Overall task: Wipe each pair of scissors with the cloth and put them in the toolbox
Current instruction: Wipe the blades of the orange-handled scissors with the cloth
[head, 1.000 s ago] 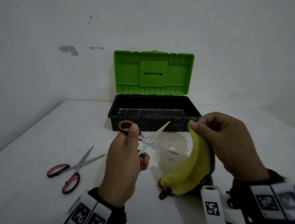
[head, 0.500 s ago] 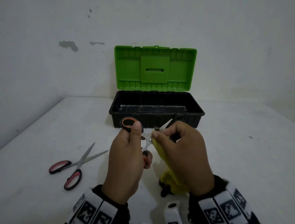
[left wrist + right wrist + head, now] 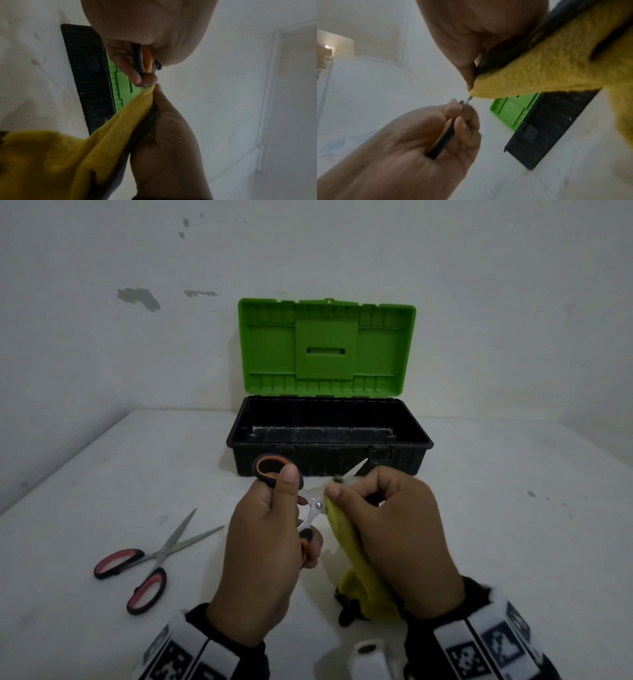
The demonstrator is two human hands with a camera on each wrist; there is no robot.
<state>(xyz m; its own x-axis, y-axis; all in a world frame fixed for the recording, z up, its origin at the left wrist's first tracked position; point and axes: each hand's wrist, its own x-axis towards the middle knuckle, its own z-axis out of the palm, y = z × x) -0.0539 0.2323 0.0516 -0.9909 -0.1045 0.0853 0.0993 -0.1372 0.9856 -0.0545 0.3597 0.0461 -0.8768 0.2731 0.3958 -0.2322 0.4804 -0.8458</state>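
My left hand (image 3: 274,529) grips the orange-and-black handles of a pair of scissors (image 3: 313,505), held up in front of the toolbox with the blades spread. My right hand (image 3: 383,518) pinches a yellow cloth (image 3: 356,563) around one blade near the pivot; the other blade tip pokes out above my fingers. In the left wrist view the cloth (image 3: 106,138) hangs from that pinch below the handles (image 3: 144,59). A second pair of scissors (image 3: 150,556) with red-and-black handles lies open on the table at the left. The black toolbox (image 3: 329,436) stands behind, its green lid (image 3: 327,347) raised.
The white table (image 3: 102,474) meets a white wall just behind the toolbox and along the left side. Small dark specks mark the table at the right (image 3: 531,494). The toolbox interior looks bare.
My right hand has brought the cloth from the lower right up onto the scissor blade and pinched it there. The left hand has held the scissors almost still.
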